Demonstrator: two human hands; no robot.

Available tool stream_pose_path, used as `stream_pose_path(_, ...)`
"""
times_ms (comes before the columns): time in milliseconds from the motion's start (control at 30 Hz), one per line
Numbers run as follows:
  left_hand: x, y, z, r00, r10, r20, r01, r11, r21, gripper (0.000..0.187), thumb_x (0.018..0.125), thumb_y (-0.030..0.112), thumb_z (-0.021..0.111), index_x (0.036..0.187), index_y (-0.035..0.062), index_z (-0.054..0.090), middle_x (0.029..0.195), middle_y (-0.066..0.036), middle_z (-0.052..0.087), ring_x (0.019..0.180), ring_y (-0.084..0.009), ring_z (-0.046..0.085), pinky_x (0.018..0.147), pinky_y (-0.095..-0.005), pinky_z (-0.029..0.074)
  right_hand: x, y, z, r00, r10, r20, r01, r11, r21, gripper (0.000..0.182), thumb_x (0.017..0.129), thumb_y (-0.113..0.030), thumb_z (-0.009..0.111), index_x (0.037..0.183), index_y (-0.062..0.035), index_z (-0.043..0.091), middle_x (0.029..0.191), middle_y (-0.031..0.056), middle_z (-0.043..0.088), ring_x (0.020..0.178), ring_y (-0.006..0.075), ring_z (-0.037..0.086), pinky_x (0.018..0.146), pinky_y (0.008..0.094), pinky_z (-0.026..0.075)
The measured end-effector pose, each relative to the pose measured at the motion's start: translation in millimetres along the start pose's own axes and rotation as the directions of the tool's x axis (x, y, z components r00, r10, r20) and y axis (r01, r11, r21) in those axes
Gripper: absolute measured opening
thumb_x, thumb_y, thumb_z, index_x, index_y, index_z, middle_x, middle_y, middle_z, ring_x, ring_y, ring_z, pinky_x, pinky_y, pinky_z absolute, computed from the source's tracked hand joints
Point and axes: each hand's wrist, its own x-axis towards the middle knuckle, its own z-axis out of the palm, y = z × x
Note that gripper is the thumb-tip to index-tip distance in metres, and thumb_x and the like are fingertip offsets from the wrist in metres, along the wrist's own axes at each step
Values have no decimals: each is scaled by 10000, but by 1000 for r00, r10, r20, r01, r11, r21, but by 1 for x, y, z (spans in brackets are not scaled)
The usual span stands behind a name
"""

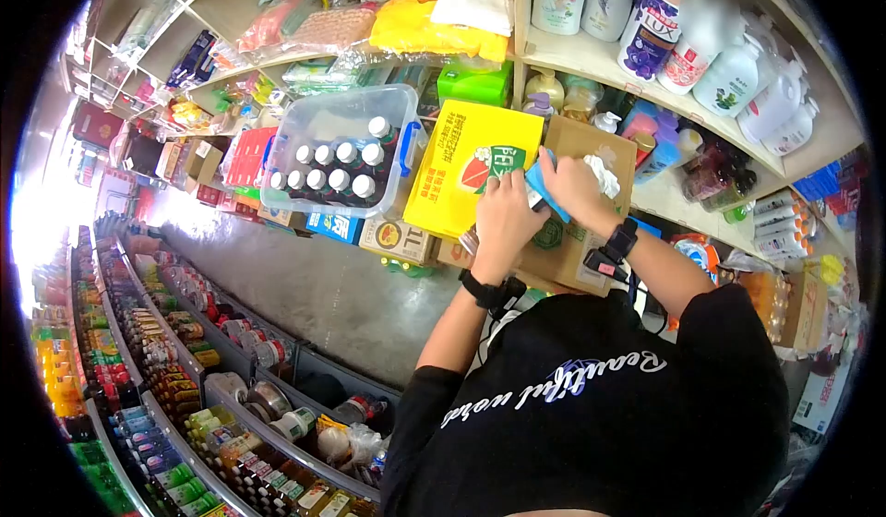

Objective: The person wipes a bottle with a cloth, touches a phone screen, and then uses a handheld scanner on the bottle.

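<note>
My left hand is closed around a bottle that lies tilted in it. Most of the bottle is hidden by the fingers; its brownish end and a bit of white show. With fingers closed, my right hand presses a blue cloth against the bottle's other end. Both hands are over a yellow box and a brown cardboard box. Left of them, a clear plastic bin with blue handles holds several dark bottles with white caps.
A crumpled white tissue lies on the cardboard box. Shelves with pump bottles rise at the right, and packaged towels lie behind. Drink racks curve along the lower left, past the grey floor.
</note>
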Motion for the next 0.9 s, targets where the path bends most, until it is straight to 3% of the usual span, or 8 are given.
stream_pose_path(200,-1,-4,3,998,23,-50,-23,1000,12,564,682,399,906,986,12,629,920,-134,697,887,-338,693,739,-419,595,12,-1,1,983,-162,-85,135,956,-261,608,1044,-424,518,694,15,751,661,269,679,621,464,694,621,547,574)
stream_pose_path(300,-1,-4,4,998,-10,-58,8,999,-38,627,658,385,913,1060,-16,646,930,-174,719,895,-372,704,774,-434,603,12,-10,-6,973,-216,-87,167,909,-382,575,1046,-417,527,702,-18,759,665,240,690,605,435,697,593,534,569)
stream_pose_path(333,-1,-4,5,996,13,-84,-13,1000,5,552,691,421,898,955,20,624,897,-129,697,878,-328,698,744,-406,598,13,-11,-7,969,-228,-94,171,897,-407,571,1048,-416,524,708,-23,760,672,235,696,605,431,699,590,531,570)
stream_pose_path(400,-3,-5,6,996,12,-90,-11,1000,9,551,693,418,899,955,21,621,901,-127,696,871,-332,697,742,-408,598,13,-14,-10,968,-238,-83,174,872,-458,557,1057,-407,508,723,-42,762,686,218,708,618,423,707,587,525,572)
stream_pose_path(600,-5,-8,11,997,53,-50,-53,999,1,602,690,444,909,1001,14,625,953,-163,717,919,-367,703,759,-432,605,5,-23,-14,988,-135,-70,90,890,-447,545,1060,-394,491,755,-35,766,710,231,715,664,431,720,631,532,581)
stream_pose_path(733,-4,-10,5,995,98,-17,-98,994,-54,607,678,415,927,1017,16,620,973,-170,720,938,-378,695,792,-447,599,2,-22,-5,999,30,-15,-33,964,-264,528,1038,-395,487,799,-28,783,767,249,731,731,454,729,723,542,594)
stream_pose_path(900,-11,-28,0,991,134,1,-133,986,-103,625,658,399,942,1021,-3,628,975,-191,737,951,-406,699,825,-467,593,-8,-33,5,998,58,-5,-58,979,-197,524,1038,-388,484,809,-27,786,805,237,746,754,428,742,731,527,600)
